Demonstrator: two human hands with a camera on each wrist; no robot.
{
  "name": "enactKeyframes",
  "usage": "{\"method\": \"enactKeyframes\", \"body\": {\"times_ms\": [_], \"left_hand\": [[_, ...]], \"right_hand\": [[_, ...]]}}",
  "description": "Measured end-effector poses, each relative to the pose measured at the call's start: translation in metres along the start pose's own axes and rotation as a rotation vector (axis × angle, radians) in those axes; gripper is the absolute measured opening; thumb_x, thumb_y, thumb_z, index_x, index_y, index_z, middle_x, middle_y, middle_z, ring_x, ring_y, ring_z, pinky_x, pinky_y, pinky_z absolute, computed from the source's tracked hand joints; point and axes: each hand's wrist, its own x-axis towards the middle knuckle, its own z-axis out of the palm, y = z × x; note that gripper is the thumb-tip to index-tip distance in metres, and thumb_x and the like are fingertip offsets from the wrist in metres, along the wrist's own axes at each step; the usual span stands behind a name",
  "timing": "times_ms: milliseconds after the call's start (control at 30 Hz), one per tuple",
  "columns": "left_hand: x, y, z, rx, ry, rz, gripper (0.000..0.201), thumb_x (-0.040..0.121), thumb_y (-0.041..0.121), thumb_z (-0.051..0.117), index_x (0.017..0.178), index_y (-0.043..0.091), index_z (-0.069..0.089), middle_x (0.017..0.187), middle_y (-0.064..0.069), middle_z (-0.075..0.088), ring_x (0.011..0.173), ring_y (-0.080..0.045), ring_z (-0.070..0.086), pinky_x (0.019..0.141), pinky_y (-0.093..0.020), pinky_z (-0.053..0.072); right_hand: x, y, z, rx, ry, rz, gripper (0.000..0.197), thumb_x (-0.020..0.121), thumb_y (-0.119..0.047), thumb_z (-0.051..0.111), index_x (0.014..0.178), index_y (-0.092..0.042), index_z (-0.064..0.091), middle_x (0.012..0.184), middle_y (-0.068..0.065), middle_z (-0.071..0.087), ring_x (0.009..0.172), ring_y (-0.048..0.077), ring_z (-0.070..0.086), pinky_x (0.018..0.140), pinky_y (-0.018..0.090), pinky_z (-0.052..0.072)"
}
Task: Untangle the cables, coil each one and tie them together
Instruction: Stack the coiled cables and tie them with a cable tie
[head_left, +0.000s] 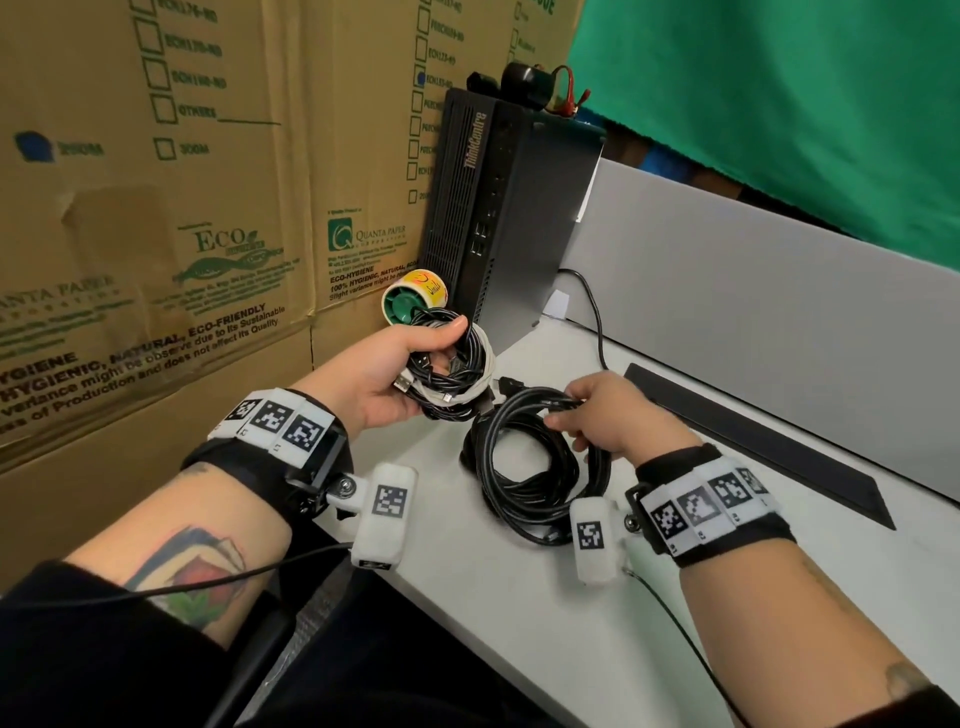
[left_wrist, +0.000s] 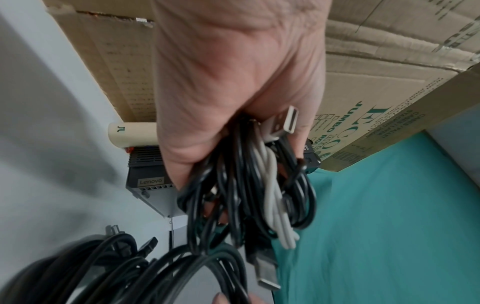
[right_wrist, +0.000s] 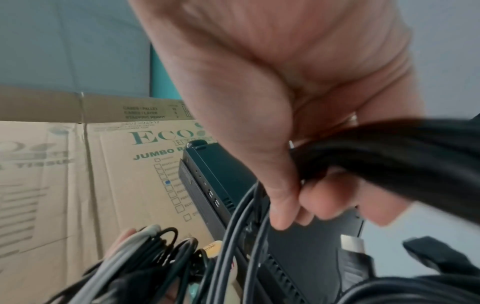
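**Two Coils Held Side by Side, Ready for Tying**

Left hand (head_left: 387, 371): clenched around small coil bundle (head_left: 452, 371) of black and white cables, raised above desk (head_left: 519, 623), thumb over the loops (likely to stop them springing open). Right hand (head_left: 605, 413): grasping top of large black coil (head_left: 535, 467), lower loops resting on desk, just beside the small bundle, presumably for joining. Tape roll (head_left: 415, 304) waiting behind.

Hidden: most right fingertips, under the loops. Blurred: wrist views. Unclear: cable count, any tie.
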Motion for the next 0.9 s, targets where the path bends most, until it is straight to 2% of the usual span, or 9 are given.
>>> {"method": "enactKeyframes", "body": {"times_ms": [67,133,200,333,433,533,700,833,900], "left_hand": [[0.001,0.0,0.0,-0.024,-0.004,-0.009,0.015,0.074,0.022,0.076,0.061,0.014,0.074,0.056,0.006,0.058,0.043,-0.004,0.054,0.048,-0.017,0.049],[0.002,0.0,-0.001,-0.045,-0.006,-0.016,0.013,0.074,0.022,0.076,0.063,0.015,0.075,0.057,0.007,0.057,0.043,-0.003,0.052,0.049,-0.017,0.05],[0.003,-0.001,-0.002,-0.054,0.003,-0.034,0.011,0.074,0.022,0.076,0.065,0.015,0.073,0.058,0.007,0.055,0.044,-0.002,0.05,0.05,-0.015,0.048],[0.003,-0.003,-0.001,-0.017,0.012,-0.057,0.013,0.072,0.023,0.077,0.065,0.015,0.07,0.055,0.006,0.052,0.043,-0.004,0.049,0.05,-0.018,0.05],[0.003,-0.003,-0.001,-0.016,0.004,-0.067,0.014,0.073,0.023,0.077,0.065,0.015,0.07,0.055,0.007,0.052,0.043,-0.004,0.05,0.049,-0.018,0.049],[0.005,-0.003,-0.001,-0.021,0.009,-0.07,0.013,0.073,0.022,0.077,0.065,0.014,0.071,0.055,0.006,0.052,0.043,-0.004,0.05,0.048,-0.017,0.048],[0.004,-0.004,0.0,0.008,0.009,-0.061,0.014,0.072,0.024,0.077,0.062,0.015,0.073,0.054,0.006,0.054,0.043,-0.004,0.052,0.05,-0.018,0.05],[0.004,-0.002,-0.001,-0.007,-0.017,-0.072,0.016,0.074,0.025,0.077,0.062,0.015,0.072,0.054,0.008,0.054,0.044,-0.003,0.051,0.053,-0.017,0.05],[0.004,-0.001,-0.002,-0.035,-0.032,-0.073,0.016,0.076,0.024,0.076,0.062,0.015,0.073,0.055,0.008,0.056,0.044,-0.002,0.051,0.054,-0.016,0.05]], "right_hand": [[0.0,-0.006,-0.008,0.182,0.003,-0.016,0.012,0.091,-0.017,0.072,0.091,-0.008,0.063,0.066,0.005,0.058,0.049,0.013,0.056,0.062,0.037,0.058],[0.004,-0.011,-0.012,0.306,0.028,0.003,0.02,0.091,-0.011,0.072,0.108,-0.006,0.061,0.064,0.007,0.057,0.043,0.012,0.055,0.048,0.031,0.056],[0.007,-0.013,-0.01,0.344,0.022,0.049,0.028,0.091,-0.009,0.071,0.116,-0.004,0.058,0.065,0.009,0.056,0.045,0.015,0.056,0.045,0.031,0.056],[0.009,-0.002,0.008,0.036,-0.081,0.12,0.03,0.085,-0.019,0.079,0.102,0.0,0.063,0.082,0.016,0.068,0.07,0.028,0.063,0.082,0.047,0.06],[0.007,0.009,0.022,-0.011,-0.116,0.144,0.048,0.072,-0.027,0.09,0.101,-0.001,0.062,0.096,0.016,0.073,0.08,0.027,0.068,0.08,0.05,0.061],[0.008,0.013,0.032,-0.131,-0.013,0.105,0.064,0.07,-0.035,0.089,0.114,-0.008,0.052,0.108,0.008,0.061,0.101,0.03,0.064,0.086,0.045,0.058],[0.011,0.014,0.036,-0.218,0.062,-0.002,0.02,0.09,-0.027,0.066,0.104,-0.014,0.061,0.105,0.007,0.065,0.104,0.03,0.062,0.083,0.032,0.048],[0.006,0.01,0.026,-0.166,0.031,-0.025,0.014,0.091,-0.023,0.068,0.099,-0.012,0.066,0.094,0.006,0.066,0.09,0.026,0.064,0.071,0.027,0.046],[0.002,0.003,0.015,-0.114,0.002,-0.019,0.017,0.09,-0.021,0.071,0.102,-0.009,0.067,0.094,0.009,0.067,0.088,0.026,0.066,0.074,0.033,0.054]]}}
